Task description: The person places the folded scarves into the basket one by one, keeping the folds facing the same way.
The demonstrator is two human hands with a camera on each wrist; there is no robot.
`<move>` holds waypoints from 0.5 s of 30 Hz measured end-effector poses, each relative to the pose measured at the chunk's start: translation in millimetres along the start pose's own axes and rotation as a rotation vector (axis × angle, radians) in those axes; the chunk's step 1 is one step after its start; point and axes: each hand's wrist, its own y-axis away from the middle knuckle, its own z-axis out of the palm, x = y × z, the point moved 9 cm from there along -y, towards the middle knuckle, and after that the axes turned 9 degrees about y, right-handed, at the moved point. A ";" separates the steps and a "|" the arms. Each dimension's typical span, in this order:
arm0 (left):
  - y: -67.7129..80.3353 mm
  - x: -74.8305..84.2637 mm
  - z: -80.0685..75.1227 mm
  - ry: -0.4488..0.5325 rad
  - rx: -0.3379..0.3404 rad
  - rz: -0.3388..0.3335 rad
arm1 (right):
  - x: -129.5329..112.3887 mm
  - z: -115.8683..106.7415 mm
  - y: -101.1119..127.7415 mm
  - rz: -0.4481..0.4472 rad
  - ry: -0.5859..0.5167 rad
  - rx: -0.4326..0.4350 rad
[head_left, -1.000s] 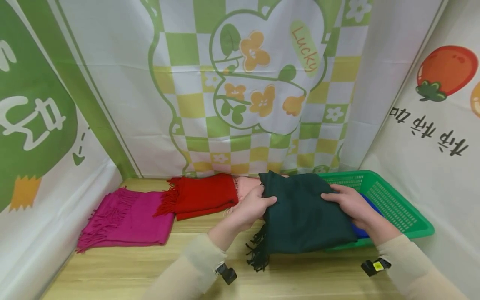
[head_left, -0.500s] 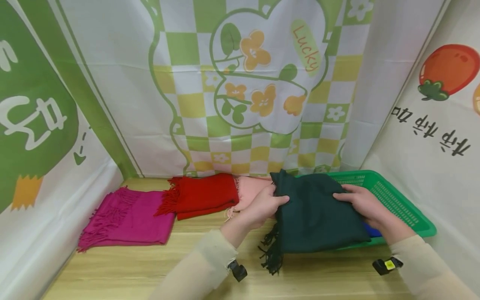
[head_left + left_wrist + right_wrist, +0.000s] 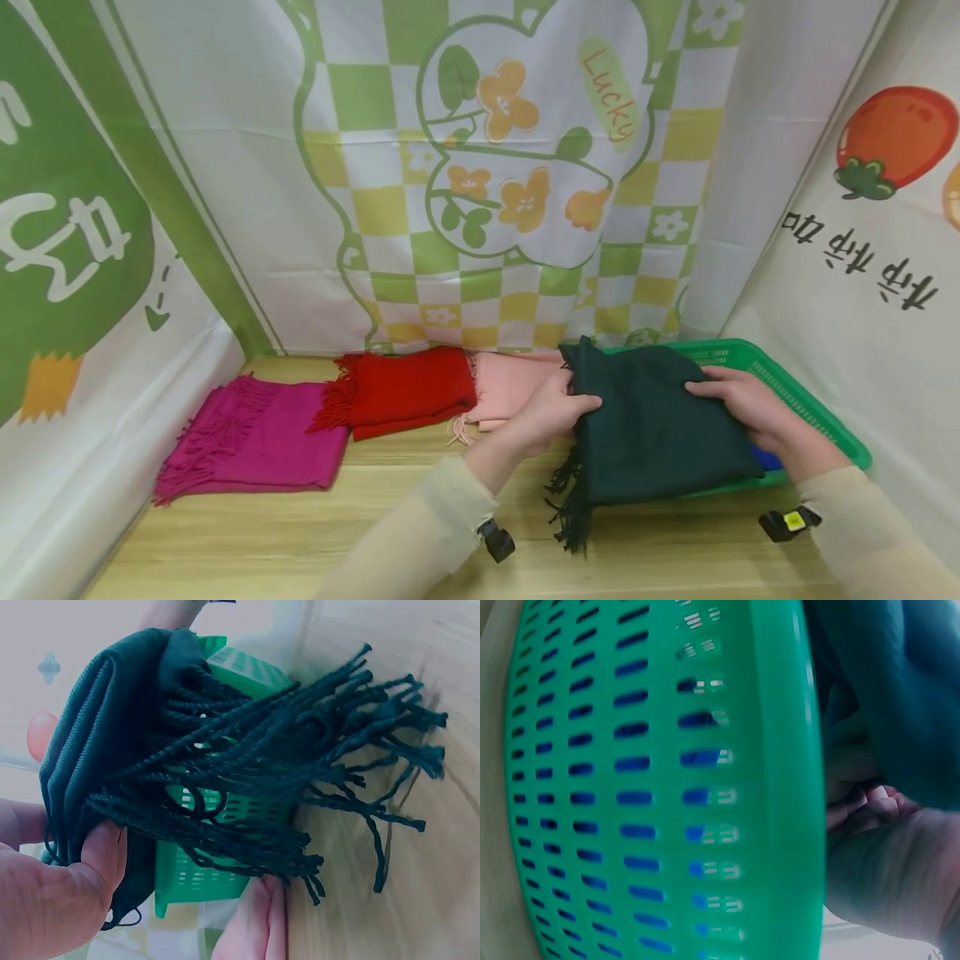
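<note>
The dark green scarf [image 3: 663, 433] is pinched by the left hand [image 3: 549, 408] and, nearer the green basket [image 3: 780, 787], maybe above it, the right hand [image 3: 753, 408].

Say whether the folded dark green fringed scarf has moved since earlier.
Yes: the dark green scarf moved right in the head view, away from the folded red fringed scarf.
</note>
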 end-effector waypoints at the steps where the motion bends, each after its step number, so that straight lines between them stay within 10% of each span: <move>1: -1.3 -1.3 1.9 -0.001 -0.001 -0.003 | 2.1 -1.8 0.4 0.004 -0.005 -0.001; 15: -18.7 -12.2 13.9 -0.056 0.029 -0.050 | 15.1 -22.2 -4.0 0.031 -0.086 -0.028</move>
